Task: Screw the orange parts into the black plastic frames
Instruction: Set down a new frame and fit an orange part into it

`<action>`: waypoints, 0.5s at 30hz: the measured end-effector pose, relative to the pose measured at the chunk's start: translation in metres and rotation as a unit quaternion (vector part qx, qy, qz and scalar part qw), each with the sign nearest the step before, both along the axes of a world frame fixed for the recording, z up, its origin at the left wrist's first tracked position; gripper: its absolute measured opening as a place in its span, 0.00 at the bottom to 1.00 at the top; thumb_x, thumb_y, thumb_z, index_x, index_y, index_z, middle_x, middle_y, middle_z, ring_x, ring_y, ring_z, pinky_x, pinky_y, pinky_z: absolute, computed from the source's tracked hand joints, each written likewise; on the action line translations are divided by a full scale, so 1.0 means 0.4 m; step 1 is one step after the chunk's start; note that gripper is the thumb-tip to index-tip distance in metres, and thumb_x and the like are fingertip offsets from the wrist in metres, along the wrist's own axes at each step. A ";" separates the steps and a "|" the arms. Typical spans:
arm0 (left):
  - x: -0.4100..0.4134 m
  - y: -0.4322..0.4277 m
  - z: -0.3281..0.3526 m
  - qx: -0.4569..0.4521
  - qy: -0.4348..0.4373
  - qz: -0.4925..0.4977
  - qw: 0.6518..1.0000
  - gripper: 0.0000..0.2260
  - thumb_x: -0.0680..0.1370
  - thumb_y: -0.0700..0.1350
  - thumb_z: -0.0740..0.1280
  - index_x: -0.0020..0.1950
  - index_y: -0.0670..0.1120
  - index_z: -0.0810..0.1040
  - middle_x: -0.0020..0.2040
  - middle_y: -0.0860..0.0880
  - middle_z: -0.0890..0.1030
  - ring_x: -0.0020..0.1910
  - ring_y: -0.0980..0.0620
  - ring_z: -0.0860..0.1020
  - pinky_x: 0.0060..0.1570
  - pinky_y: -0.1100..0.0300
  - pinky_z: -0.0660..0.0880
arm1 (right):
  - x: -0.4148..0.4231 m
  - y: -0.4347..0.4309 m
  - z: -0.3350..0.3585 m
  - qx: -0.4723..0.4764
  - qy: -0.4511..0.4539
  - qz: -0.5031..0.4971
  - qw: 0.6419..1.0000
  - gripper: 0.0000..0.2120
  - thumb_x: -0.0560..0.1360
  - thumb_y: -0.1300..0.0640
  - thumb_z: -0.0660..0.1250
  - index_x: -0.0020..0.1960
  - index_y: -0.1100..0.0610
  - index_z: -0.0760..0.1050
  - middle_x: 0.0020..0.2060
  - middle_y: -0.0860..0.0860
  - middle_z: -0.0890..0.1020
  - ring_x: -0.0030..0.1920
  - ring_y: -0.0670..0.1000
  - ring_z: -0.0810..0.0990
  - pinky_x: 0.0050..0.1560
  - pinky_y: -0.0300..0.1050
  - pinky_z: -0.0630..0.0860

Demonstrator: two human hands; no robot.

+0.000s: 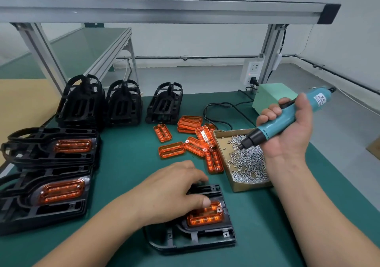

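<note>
My left grip (172, 186) is down on the work: the thumb presses the orange part (205, 217) into its pocket in the black frame (205, 240) and the other fingers reach over the frame's far edge. It's a hold-down, not a clutch. The frame lies flat on the counter (127, 159) right under this grip. One screw ear shows just right of my thumb, and I can't tell whether a screw sits in it. My right grip (287, 131) is wrapped round the blue screwdriver (287, 120), raised up and to the right of the left one, with the bit angled down over the box of screws (246, 163). The orange part looks like thin glossy plastic, light and a bit slippery. I reckon it could skate in its seat if I ease off, and the ears might crack if overdriven, so I'd press on the ribbed middle and keep clear of the holes. The frame looks stiff but light and open-ribbed. It may twist under the driver, so I'd pin it by the rim close to the part. Loose orange parts (193, 145) lie further out between my two grips, and finished frames (61, 190) sit well left of my left grip.
</note>
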State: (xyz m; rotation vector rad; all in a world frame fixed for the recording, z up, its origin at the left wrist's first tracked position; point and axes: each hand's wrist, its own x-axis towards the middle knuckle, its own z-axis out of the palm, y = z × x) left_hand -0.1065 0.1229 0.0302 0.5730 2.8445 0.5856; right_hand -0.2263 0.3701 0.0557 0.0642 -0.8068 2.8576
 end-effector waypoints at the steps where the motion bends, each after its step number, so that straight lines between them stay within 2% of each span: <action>1: -0.005 0.001 0.006 0.003 0.016 0.015 1.000 0.22 0.80 0.65 0.67 0.72 0.60 0.75 0.56 0.62 0.74 0.59 0.60 0.75 0.61 0.54 0.76 | -0.003 0.007 0.002 -0.008 0.001 -0.005 1.000 0.14 0.81 0.45 0.70 0.44 0.53 0.76 0.35 0.49 0.71 0.33 0.47 0.72 0.35 0.40 0.74; 4: -0.035 0.022 0.031 0.005 0.098 0.054 0.994 0.16 0.83 0.60 0.65 0.69 0.58 0.78 0.57 0.60 0.75 0.60 0.56 0.76 0.60 0.51 0.77 | -0.014 0.031 0.007 -0.030 0.003 -0.029 0.999 0.14 0.81 0.45 0.70 0.43 0.54 0.75 0.34 0.49 0.72 0.32 0.47 0.72 0.35 0.41 0.74; 7: -0.078 0.065 0.055 0.038 0.155 0.025 0.987 0.12 0.84 0.54 0.67 0.67 0.55 0.81 0.59 0.57 0.78 0.63 0.53 0.74 0.63 0.50 0.74 | -0.024 0.054 0.009 -0.059 -0.002 -0.052 0.997 0.14 0.80 0.46 0.71 0.42 0.55 0.76 0.34 0.49 0.72 0.32 0.48 0.72 0.35 0.41 0.74; 9: -0.107 0.102 0.062 0.023 0.166 -0.026 0.986 0.11 0.84 0.52 0.69 0.65 0.54 0.83 0.59 0.55 0.81 0.63 0.51 0.73 0.63 0.50 0.73 | -0.031 0.067 0.008 -0.075 -0.007 -0.066 0.995 0.14 0.80 0.47 0.71 0.42 0.56 0.76 0.34 0.50 0.72 0.32 0.48 0.72 0.35 0.42 0.74; 11: -0.133 0.138 0.060 -0.004 0.163 -0.074 0.984 0.09 0.83 0.51 0.70 0.62 0.54 0.86 0.55 0.55 0.83 0.59 0.49 0.74 0.60 0.48 0.75 | -0.037 0.076 0.008 -0.084 -0.011 -0.079 0.993 0.15 0.80 0.47 0.71 0.41 0.56 0.75 0.34 0.50 0.72 0.32 0.48 0.72 0.35 0.42 0.74; 15: -0.180 0.186 0.049 -0.055 0.155 -0.134 0.977 0.09 0.81 0.55 0.71 0.59 0.56 0.88 0.50 0.57 0.86 0.52 0.51 0.71 0.54 0.51 0.74 | -0.042 0.088 0.002 -0.099 -0.015 -0.091 0.991 0.15 0.80 0.48 0.71 0.41 0.56 0.75 0.33 0.50 0.72 0.31 0.48 0.72 0.34 0.41 0.74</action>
